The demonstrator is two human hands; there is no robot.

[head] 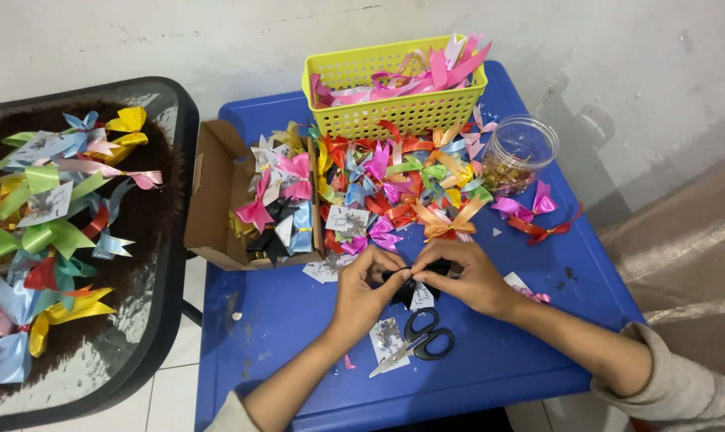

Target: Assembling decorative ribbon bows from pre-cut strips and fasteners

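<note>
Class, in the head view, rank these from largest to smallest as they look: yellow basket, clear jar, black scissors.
1. yellow basket
2. clear jar
3. black scissors, though these lie nearer the camera and look close to the jar, so that order is unsure.

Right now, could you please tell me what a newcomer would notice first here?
A bright heap of ribbon bows covers the back of the blue table, below a yellow basket. In front, the left hand and right hand pinch a black bow above black scissors.
</note>
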